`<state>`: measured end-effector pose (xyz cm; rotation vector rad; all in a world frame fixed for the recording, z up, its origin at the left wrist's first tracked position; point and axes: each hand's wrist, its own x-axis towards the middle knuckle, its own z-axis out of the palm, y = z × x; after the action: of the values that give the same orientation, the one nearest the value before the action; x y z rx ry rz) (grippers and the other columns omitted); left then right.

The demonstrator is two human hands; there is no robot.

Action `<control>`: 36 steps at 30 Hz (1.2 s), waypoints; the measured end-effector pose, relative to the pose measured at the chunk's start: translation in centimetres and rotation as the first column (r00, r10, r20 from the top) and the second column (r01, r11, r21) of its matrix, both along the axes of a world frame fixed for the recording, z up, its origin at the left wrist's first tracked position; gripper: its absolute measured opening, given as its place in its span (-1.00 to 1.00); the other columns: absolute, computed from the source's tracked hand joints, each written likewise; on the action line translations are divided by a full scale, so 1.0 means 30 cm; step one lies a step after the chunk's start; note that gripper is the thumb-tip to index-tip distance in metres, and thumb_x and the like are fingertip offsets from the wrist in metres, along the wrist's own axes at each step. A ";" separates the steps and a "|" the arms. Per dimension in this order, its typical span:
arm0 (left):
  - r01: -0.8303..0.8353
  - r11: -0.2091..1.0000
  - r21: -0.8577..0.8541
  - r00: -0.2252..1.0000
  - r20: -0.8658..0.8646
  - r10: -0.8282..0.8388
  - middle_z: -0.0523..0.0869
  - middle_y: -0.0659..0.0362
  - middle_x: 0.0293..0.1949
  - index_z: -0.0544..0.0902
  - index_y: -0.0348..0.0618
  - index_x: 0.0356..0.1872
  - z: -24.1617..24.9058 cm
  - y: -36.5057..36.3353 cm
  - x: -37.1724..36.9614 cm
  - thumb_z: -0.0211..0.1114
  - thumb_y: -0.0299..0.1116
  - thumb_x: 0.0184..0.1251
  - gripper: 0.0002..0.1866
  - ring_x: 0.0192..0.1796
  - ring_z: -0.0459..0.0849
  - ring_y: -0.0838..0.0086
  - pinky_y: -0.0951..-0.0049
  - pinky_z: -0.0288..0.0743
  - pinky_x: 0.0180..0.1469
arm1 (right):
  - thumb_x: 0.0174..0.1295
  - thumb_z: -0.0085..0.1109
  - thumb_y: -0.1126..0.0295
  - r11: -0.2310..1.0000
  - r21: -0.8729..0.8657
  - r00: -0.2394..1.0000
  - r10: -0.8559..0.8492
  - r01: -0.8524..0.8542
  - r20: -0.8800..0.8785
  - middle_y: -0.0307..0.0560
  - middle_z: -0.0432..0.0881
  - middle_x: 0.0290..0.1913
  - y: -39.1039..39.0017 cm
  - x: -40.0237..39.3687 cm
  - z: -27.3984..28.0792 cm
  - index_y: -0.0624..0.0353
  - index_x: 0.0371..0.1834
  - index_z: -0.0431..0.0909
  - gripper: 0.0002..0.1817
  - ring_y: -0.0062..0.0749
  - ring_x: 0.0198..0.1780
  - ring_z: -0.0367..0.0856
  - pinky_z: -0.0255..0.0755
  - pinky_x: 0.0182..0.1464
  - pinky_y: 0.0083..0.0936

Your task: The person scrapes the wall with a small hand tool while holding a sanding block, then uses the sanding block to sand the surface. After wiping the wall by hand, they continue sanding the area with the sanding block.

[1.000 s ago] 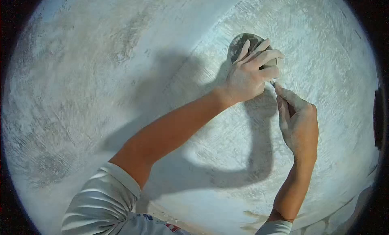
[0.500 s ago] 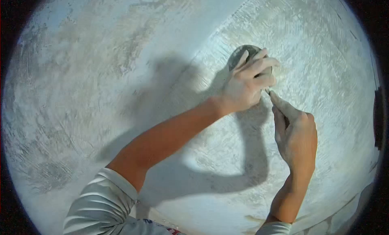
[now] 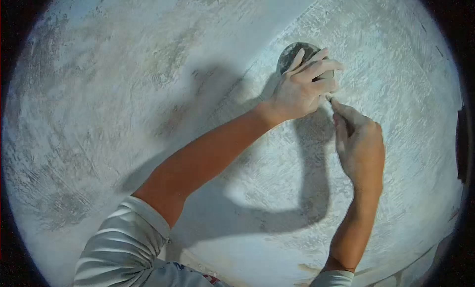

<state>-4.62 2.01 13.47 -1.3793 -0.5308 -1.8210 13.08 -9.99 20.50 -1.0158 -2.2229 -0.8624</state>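
My left hand [image 3: 299,91] rests with its fingers spread over a dark, round, flat object [image 3: 289,59], pressing it to the pale, rough-plastered surface [image 3: 237,178]. Its thumb is mostly hidden, and the palm covers much of the disc. Just below and to the right, my right hand [image 3: 360,141] is closed in a pinch on a small thin tool [image 3: 328,97]. Only the tool's short tip shows, close to the underside of my left hand; its kind cannot be made out. Pale dust coats the fingers of both hands.
The plastered surface fills most of the view, with brownish patches and scratch marks. A straight ridge [image 3: 302,17] runs diagonally near the top. Shadows of both arms fall across the plaster. A dark strip [image 3: 462,143] stands at the far right edge.
Both hands and the dark disc have shifted slightly upward in view. More of the disc's upper left now shows. Each hand keeps nearly the same hold.
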 end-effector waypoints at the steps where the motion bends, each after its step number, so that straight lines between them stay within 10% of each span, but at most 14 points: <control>1: -0.041 0.999 -0.014 0.999 -0.020 0.041 0.67 0.17 0.43 0.69 -0.05 -0.27 0.008 0.001 -0.005 0.22 -0.66 0.29 -0.79 0.64 0.46 -0.16 -0.43 0.29 0.62 | 0.47 0.33 0.36 0.999 -0.019 0.999 -0.041 0.041 -0.001 0.22 0.81 -0.26 0.007 -0.003 0.004 -0.08 0.26 0.84 -0.66 0.09 -0.34 0.80 0.63 -0.17 -0.11; 2: -0.039 0.999 0.015 0.999 -0.022 0.039 0.67 0.18 0.43 0.69 -0.05 -0.27 0.012 -0.004 -0.013 0.22 -0.67 0.28 -0.79 0.64 0.46 -0.12 -0.46 0.29 0.61 | 0.52 0.30 0.43 0.989 0.067 0.991 0.135 -0.134 -0.017 0.24 0.74 -0.37 0.025 0.024 -0.021 0.11 0.28 0.81 -0.67 -0.27 -0.48 0.61 0.56 -0.21 -0.34; 19: -0.156 0.988 -0.014 0.986 -0.056 0.156 0.63 0.21 0.48 0.75 0.00 -0.24 0.012 0.047 -0.013 0.27 -0.62 0.27 -0.78 0.65 0.44 -0.08 -0.56 0.19 0.62 | 0.53 0.28 0.47 0.998 -0.056 0.998 0.033 -0.036 -0.053 0.28 0.85 -0.12 0.039 0.002 0.000 0.12 0.29 0.81 -0.66 -0.37 -0.36 0.72 0.60 -0.14 -0.36; 21: 0.037 0.998 -0.042 0.997 -0.059 -0.039 0.58 0.17 0.52 0.75 -0.02 -0.22 -0.004 -0.007 0.096 0.30 -0.54 0.37 -0.87 0.69 0.36 -0.13 -0.61 0.07 0.64 | 0.52 0.28 0.50 0.997 -0.070 0.999 0.039 -0.040 -0.021 0.22 0.89 -0.04 -0.016 0.091 0.003 0.17 0.30 0.80 -0.66 -0.44 -0.33 0.70 0.62 -0.11 -0.41; 23: 0.132 0.990 -0.043 0.983 -0.123 -0.136 0.57 0.14 0.53 0.75 0.00 -0.21 -0.020 -0.018 0.202 0.30 -0.53 0.40 -0.87 0.71 0.31 -0.17 -0.64 0.05 0.64 | 0.45 0.37 0.45 1.000 0.011 0.995 0.024 -0.023 -0.093 0.29 0.79 -0.24 -0.052 0.187 -0.036 0.00 0.24 0.85 -0.67 0.01 -0.39 0.79 0.60 -0.23 -0.23; 31: -0.140 0.985 0.102 0.980 -0.131 0.153 0.66 0.28 0.47 0.84 0.19 -0.13 -0.003 0.109 0.061 0.39 -0.54 0.21 -0.70 0.63 0.49 -0.05 -0.62 0.25 0.56 | 0.45 0.34 0.52 0.991 0.000 0.988 0.132 -0.133 -0.085 0.27 0.85 -0.18 0.103 0.118 -0.065 0.15 0.21 0.84 -0.69 -0.06 -0.43 0.76 0.61 -0.22 -0.30; 36: -0.016 0.999 0.048 0.996 -0.084 0.020 0.67 0.27 0.45 0.85 0.14 -0.17 0.029 0.032 0.119 0.32 -0.61 0.23 -0.68 0.63 0.49 -0.06 -0.60 0.27 0.57 | 0.48 0.31 0.42 0.968 0.100 0.964 0.243 -0.232 -0.111 0.22 0.80 -0.28 0.099 0.145 -0.036 0.00 0.21 0.85 -0.69 0.07 -0.40 0.73 0.61 -0.16 -0.22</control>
<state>-1.05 2.96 14.33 -1.4080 -0.4516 -1.7415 17.43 -7.02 19.42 -0.7235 -2.1306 -0.7597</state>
